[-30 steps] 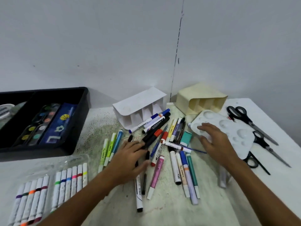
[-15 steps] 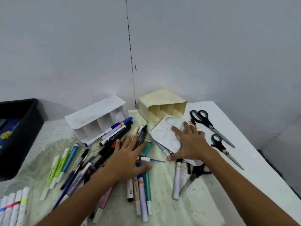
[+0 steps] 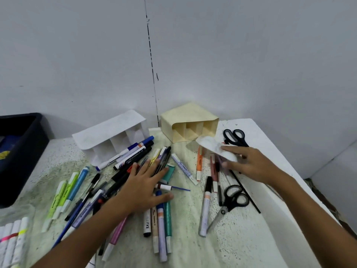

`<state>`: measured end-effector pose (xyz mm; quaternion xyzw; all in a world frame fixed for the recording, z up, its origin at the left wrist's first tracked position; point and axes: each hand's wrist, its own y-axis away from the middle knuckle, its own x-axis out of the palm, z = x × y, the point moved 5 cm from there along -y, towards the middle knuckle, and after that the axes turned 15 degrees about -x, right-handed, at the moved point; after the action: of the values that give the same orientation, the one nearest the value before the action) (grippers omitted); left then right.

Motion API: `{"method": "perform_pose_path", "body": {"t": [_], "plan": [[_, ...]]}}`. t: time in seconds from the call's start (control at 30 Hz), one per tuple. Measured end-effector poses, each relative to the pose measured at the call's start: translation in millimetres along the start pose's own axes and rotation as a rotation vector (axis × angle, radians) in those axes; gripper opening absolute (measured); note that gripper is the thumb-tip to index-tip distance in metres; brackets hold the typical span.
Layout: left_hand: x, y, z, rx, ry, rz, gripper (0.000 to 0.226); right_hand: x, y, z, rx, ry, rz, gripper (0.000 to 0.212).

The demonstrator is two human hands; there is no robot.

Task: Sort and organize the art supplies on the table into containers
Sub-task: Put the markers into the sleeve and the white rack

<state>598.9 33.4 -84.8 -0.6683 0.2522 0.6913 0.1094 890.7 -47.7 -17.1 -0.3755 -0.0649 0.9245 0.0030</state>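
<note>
My right hand [image 3: 251, 165] grips a white paint palette [image 3: 214, 147] and holds it tilted above the table, right of centre. My left hand [image 3: 143, 188] lies flat with spread fingers on a loose pile of markers and pens [image 3: 135, 171] in the middle. Under where the palette lay, an orange marker [image 3: 199, 163] and several other pens show. A white divided organizer [image 3: 110, 136] and a cream divided organizer [image 3: 190, 122] lie on their sides by the wall. Black scissors [image 3: 234, 137] sit at the far right, another pair [image 3: 230, 200] lies nearer me.
A black bin [image 3: 21, 157] with paint sets stands at the left edge. A clear pack of white-barrelled markers [image 3: 13, 240] lies at the lower left. Green and blue highlighters [image 3: 65, 192] lie left of the pile. The table's right edge drops off beyond the scissors.
My right hand has taken hold of the palette and raised it off the table, uncovering pens beneath. My left hand stays flat on the marker pile. The view has swung to the right.
</note>
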Motion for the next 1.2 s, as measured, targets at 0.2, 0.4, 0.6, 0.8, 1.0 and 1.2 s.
{"method": "perform_pose_path", "body": {"t": [0.2,0.4,0.6,0.8,1.0,1.2], "plan": [[2,1,3,0.008,-0.007,-0.008,0.099,-15,-5,-1,0.034,-0.080,-0.019,0.056],[3,3,8,0.023,-0.011,-0.001,0.099,-6,-10,6,0.026,-0.055,-0.027,0.048],[0,6,10,0.030,-0.008,0.000,0.107,13,-10,5,0.029,0.012,-0.043,0.061],[-1,9,3,-0.014,0.031,-0.037,0.124,43,-7,8,0.023,0.302,-0.037,0.084],[2,8,0,-0.036,0.101,-0.103,0.116,82,1,31,-0.069,0.559,-0.069,0.069],[-17,14,5,-0.057,0.551,-0.304,0.085,121,2,63,-0.181,0.673,0.052,0.070]]}}
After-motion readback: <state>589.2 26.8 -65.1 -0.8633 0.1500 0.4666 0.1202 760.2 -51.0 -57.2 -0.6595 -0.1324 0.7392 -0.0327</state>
